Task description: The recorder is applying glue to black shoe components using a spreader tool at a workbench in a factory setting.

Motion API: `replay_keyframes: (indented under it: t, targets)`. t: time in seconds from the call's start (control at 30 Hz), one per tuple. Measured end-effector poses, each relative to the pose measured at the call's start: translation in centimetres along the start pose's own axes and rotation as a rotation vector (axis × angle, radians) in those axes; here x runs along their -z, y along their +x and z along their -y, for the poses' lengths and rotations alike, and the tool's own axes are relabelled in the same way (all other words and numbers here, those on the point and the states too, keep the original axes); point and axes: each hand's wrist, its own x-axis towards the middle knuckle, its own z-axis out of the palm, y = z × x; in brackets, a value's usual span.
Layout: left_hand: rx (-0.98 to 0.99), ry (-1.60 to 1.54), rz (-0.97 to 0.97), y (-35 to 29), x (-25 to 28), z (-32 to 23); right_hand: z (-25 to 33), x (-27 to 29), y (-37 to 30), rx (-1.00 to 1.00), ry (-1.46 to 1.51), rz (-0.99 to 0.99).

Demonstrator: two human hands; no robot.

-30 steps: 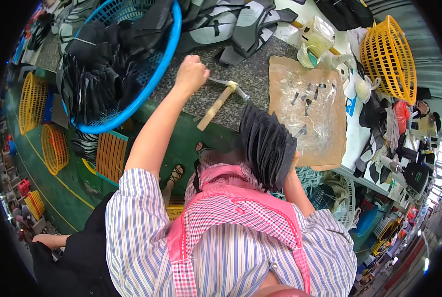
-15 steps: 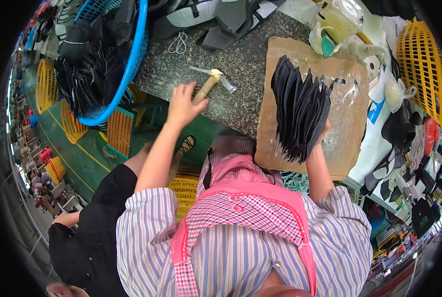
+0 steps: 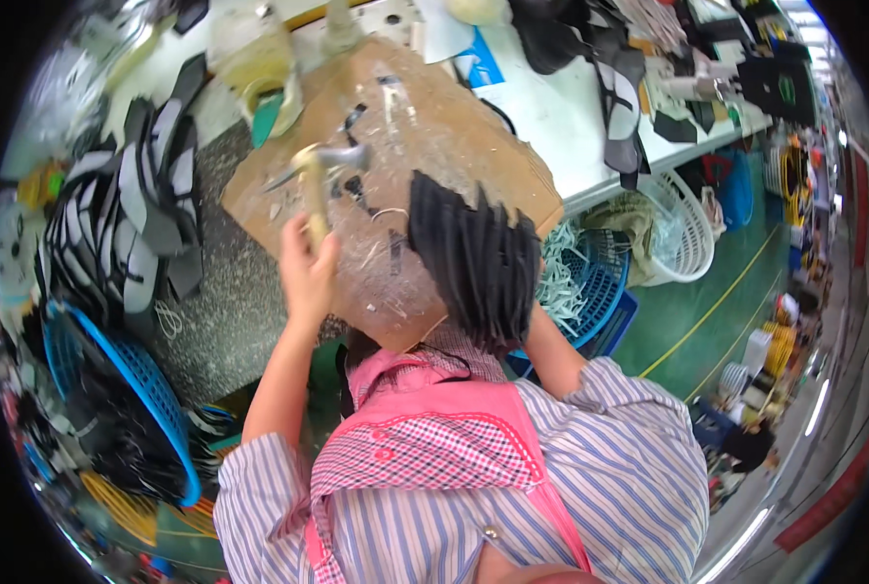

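Note:
My left hand (image 3: 308,268) is closed round the light wooden handle of a hammer (image 3: 315,200). The hammer stands handle-down from my fist, and its metal head, blurred by motion, is over the brown cardboard (image 3: 473,136). At the cardboard's right near edge, my right hand (image 3: 537,313) grips a fanned stack of black sheet pieces (image 3: 478,263) from its right side. Most of the right hand's fingers are hidden behind the stack. Dried glue smears and small black scraps mark the cardboard between my hands.
A cloudy glue container (image 3: 254,68) with a green part stands beyond the cardboard. Grey and black cut pieces (image 3: 128,214) lie piled at left on the speckled tabletop (image 3: 225,326). Blue baskets stand at left (image 3: 147,380) and right (image 3: 600,282), and a white basket (image 3: 692,229) farther right.
My left hand has picked the hammer up off the tabletop and raised it over the cardboard. The view has swung to the right. The black stack stays in my right hand, now nearer my body.

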Motion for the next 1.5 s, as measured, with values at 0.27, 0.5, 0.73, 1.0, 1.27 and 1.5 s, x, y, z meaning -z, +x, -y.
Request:
replay_keyframes:
  t: [0.27,0.5,0.73,1.0,1.27,1.5]
  targets:
    - [0.120,-0.213,0.191,8.0,-23.4,-3.7,0.6,4.9,-8.1,0.430,-0.196,-0.208]
    - [0.073,-0.229,0.169,12.9,-30.2,-4.6,1.4,4.3,-10.1,0.488,0.591,-0.075]
    - [-0.787,0.329,0.324,3.9,-18.3,-0.8,0.4,5.0,-9.0,0.376,0.604,-0.129]
    - [-0.571,0.974,0.662,-8.1,-2.7,6.6,3.0,2.8,-1.0,0.229,-0.005,-0.055]
    - [-0.472,0.930,0.547,-8.2,8.4,9.5,-1.7,-9.9,4.3,0.092,-0.073,0.090]
    - [-0.061,-0.678,-0.077,-6.5,13.2,3.8,-7.9,-14.9,7.2,-0.312,-0.153,0.433]
